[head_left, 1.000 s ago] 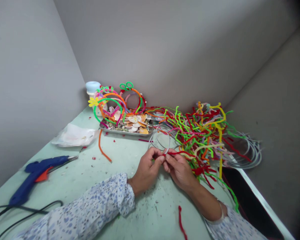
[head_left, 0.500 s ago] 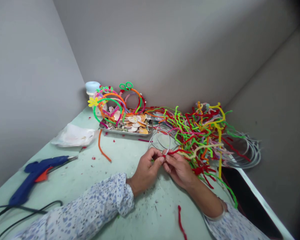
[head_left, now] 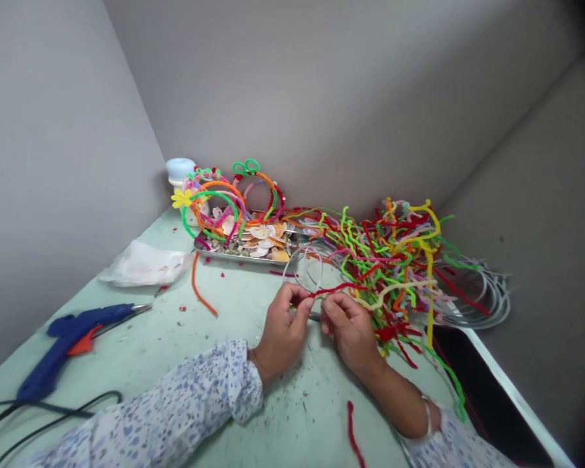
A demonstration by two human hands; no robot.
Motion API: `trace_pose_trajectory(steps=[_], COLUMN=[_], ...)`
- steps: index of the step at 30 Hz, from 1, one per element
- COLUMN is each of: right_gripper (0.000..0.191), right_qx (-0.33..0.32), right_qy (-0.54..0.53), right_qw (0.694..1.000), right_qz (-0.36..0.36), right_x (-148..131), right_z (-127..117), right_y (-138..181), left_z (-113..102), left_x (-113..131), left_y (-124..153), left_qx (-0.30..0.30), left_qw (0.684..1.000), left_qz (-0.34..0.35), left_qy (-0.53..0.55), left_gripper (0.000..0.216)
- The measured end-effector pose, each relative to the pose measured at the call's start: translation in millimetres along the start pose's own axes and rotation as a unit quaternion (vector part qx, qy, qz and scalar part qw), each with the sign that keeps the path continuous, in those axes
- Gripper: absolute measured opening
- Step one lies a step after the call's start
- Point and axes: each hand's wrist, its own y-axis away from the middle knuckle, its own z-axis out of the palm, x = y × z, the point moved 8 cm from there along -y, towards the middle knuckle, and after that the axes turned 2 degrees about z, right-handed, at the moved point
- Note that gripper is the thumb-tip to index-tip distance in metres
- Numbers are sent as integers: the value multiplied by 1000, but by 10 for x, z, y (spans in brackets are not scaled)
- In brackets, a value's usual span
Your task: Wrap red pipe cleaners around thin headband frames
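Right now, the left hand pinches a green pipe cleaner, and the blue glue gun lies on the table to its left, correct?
Not green: the head view shows the left hand pinching a red pipe cleaner. The blue glue gun does lie left of that hand.

Fuzzy, matt red pipe cleaner (head_left: 339,288)

I see the right hand (head_left: 351,333) now parted from the left hand (head_left: 280,330) — slipped toward four o'clock — while the left has edged toward ten, clear hoop (head_left: 322,265) and red strand (head_left: 340,287) shifting along, a dark sliver (head_left: 314,317) newly showing between the hands
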Motion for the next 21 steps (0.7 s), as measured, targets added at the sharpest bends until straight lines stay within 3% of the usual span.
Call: trace_pose_trajectory(steps=[5,11,21], right_gripper=[14,13,16], right_qx=[31,67,69], right_qy=[63,61,52], right_qw=[996,995,996], right_qz=[-55,-37,2], right_x=[-161,-116,-52], right_z=[-17,-72,-71], right_y=[39,18,-21], left_z=[-8,29,42], left_x=[26,81,71], left_y=[5,18,16], left_qx=[8,-8,-9], left_qw=[998,994,992], left_qz=[28,70,75], left_qy=[-48,-85,-104], left_gripper=[6,4,5])
